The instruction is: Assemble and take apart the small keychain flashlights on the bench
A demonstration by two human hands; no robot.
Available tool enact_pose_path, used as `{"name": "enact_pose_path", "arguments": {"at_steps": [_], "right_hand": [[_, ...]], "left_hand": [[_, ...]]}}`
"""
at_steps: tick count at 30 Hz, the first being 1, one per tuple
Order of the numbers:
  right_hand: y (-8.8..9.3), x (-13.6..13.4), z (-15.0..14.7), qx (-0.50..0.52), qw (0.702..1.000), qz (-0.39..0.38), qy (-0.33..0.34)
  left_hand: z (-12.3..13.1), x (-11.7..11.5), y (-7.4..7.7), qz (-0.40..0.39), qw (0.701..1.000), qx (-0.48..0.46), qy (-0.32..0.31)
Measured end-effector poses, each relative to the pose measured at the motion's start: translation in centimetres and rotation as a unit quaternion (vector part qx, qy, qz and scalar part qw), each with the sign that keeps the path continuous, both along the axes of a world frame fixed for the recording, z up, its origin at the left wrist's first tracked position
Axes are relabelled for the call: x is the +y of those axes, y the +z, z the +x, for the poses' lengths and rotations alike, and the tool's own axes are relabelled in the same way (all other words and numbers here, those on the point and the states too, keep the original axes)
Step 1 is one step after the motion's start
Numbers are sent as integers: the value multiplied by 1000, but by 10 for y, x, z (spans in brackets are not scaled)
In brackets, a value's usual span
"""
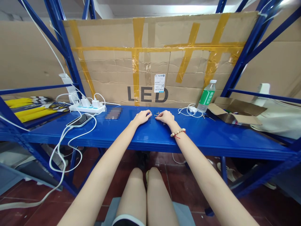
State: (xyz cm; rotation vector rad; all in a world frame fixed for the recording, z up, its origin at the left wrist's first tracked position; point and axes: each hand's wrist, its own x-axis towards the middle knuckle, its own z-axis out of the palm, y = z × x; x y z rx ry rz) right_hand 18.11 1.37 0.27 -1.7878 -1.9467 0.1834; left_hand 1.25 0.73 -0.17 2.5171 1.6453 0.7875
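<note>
Both my hands rest on the blue metal tabletop [122, 131], a short gap between them. My left hand [141, 117] lies with its fingers curled and the thumb close to the fingertips; something dark and tiny may be between them, but I cannot make it out. At the right of the gap, my right hand [166, 117] is closed in a pinch at a few small metal pieces [157, 113], too small to name. Part of that little group is hidden behind the fingers. A beaded bracelet [178, 132] circles my right wrist.
To the left are a white power strip [88, 108] with chargers, a phone [80, 120] and looping cables. On the right stand a water bottle [207, 96], a coiled white cable [191, 110] and an open cardboard box [236, 111]. Taped cardboard [108, 72] walls the back.
</note>
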Motion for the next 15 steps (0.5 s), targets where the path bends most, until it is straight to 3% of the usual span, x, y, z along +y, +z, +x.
{"name": "enact_pose_path", "arguments": {"at_steps": [15], "right_hand": [[-2,2,-2,19,1000,-22,9]], "left_hand": [[-1,4,-1,-3,1000,-9,-4]]}}
